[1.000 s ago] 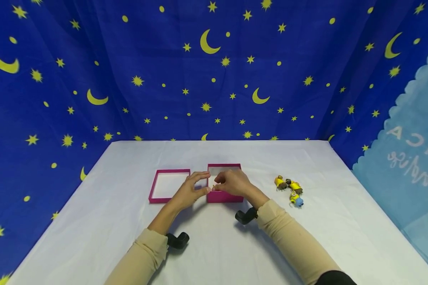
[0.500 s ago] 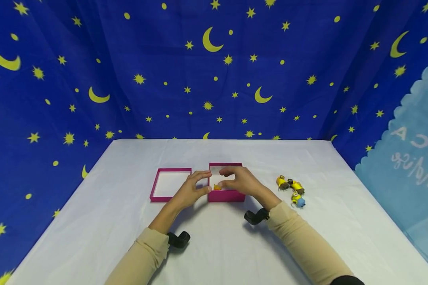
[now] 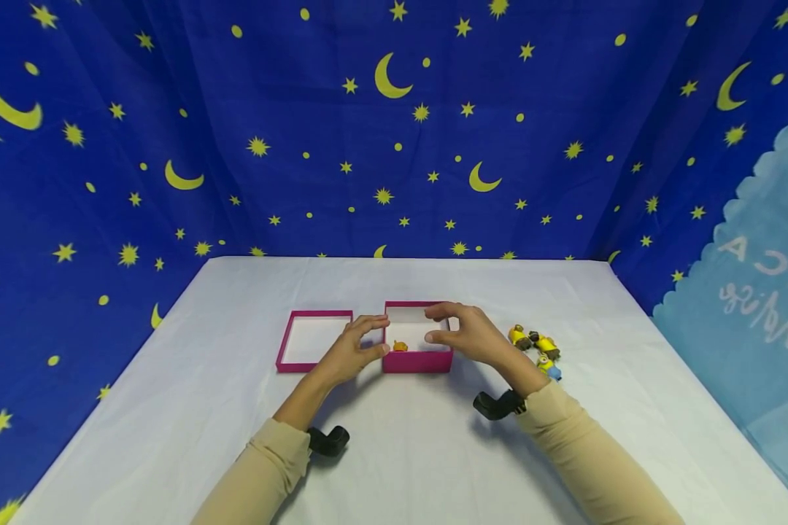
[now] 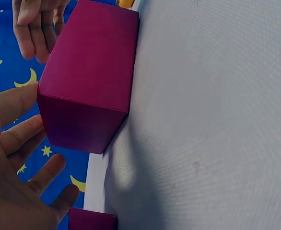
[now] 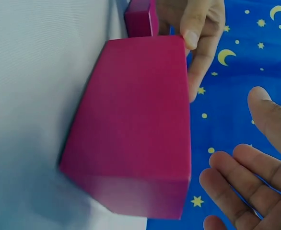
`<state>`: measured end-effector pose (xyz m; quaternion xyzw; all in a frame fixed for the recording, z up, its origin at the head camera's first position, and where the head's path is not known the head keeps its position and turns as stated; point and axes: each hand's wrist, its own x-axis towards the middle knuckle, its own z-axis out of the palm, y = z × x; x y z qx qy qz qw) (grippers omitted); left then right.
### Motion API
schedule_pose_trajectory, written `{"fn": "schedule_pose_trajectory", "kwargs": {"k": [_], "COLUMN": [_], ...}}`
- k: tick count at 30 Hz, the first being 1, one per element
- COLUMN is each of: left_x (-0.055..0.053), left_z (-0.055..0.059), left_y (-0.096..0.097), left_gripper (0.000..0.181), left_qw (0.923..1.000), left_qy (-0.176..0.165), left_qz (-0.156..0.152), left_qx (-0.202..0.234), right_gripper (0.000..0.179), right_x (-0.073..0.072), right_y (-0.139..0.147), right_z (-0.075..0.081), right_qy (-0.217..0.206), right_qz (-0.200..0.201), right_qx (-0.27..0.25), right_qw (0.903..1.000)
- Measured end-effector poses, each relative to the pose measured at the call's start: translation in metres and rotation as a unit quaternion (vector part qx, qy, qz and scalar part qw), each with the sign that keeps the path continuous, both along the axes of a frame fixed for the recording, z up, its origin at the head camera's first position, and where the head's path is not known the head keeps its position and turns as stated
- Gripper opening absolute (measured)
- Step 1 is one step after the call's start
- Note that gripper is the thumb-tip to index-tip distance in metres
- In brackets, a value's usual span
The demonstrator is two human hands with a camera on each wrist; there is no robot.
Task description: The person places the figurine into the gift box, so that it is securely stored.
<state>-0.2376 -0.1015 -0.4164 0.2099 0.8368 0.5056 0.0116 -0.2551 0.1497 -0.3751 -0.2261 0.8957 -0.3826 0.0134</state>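
An open magenta box (image 3: 417, 362) with a white inside stands mid-table. A small orange figure (image 3: 400, 346), its kind too small to tell, lies inside by the front left corner. At the box's left side is my left hand (image 3: 351, 354), its thumb and fingertips touching the edge with relaxed fingers, as the left wrist view also shows. My right hand (image 3: 469, 334) hovers over the box's right side, thumb and fingers spread apart, holding nothing. In the right wrist view, the right-hand fingers (image 5: 241, 187) are apart from the box wall.
Left of the box lies its shallow magenta lid (image 3: 281, 350), white side up. Several minion figures, including a yellow one (image 3: 519, 337) and one with blue (image 3: 549, 368), lie on the white tablecloth (image 3: 394, 452) to the right. A star-patterned blue curtain (image 3: 289, 95) hangs behind.
My right hand has let go of the orange figure inside the box and moved right, its fingers opening. The left hand has stayed at the box's left edge.
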Motion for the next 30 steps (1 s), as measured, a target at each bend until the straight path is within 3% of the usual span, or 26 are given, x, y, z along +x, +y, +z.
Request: {"fn": "schedule_pose_trajectory", "kwargs": {"k": [13,30], "left_x": [-0.002,-0.001], "left_z": [-0.001,0.000], "left_y": [-0.001,-0.001], "left_gripper": [0.049,0.048], "left_qw": [0.9999,1.0000], "left_qy": [0.004,0.005], "left_qz": [-0.007,-0.007], "left_qx": [-0.008,0.000], "right_gripper": [0.052,0.055], "right_x": [0.015,0.030], "right_y": [0.038,0.087], "right_z": [0.004,-0.003], "right_qy": [0.031,0.025], "right_qz": [-0.017,-0.051], "right_qx": [0.015,0.030], "right_qw": [0.9993,0.9979]}}
